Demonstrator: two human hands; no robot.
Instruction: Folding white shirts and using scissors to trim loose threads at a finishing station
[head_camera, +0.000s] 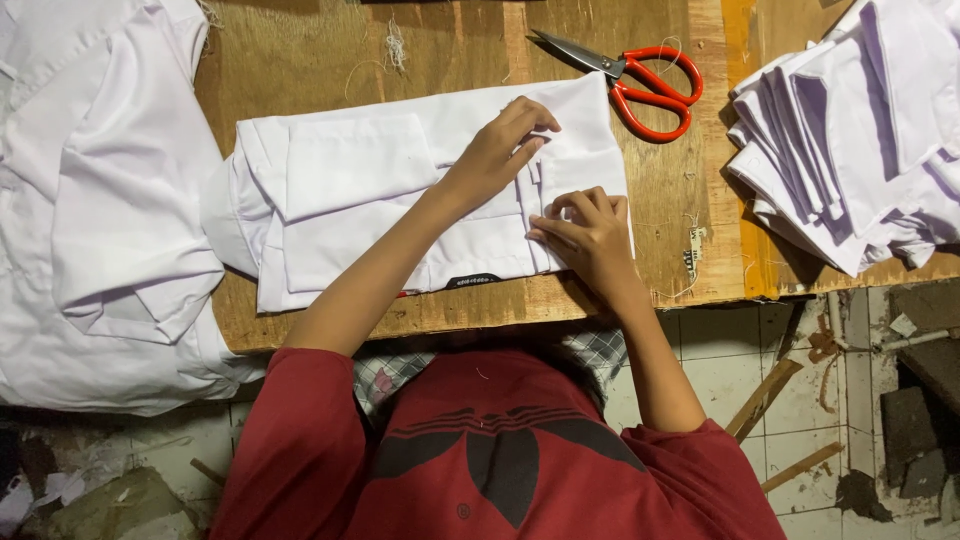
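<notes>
1. Left hand (497, 150) lies flat, fingers spread, pressing on the folded white cotton shirt (400, 190) mid-table.
2. Right hand (590, 232) pinches the shirt's right edge, just beside the left.
3. Shirt sits on the worn wooden table (300, 50).
4. Orange-handled steel scissors (640, 80) lie just past it.
5. Stack of white fabric pieces (860, 130) far right.

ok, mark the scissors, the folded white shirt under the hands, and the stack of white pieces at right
scissors (655, 92): head view, on the red handles.
folded white shirt (345, 190): head view, on its flat left half.
stack of white pieces (850, 130): head view, on the top piece.
</notes>
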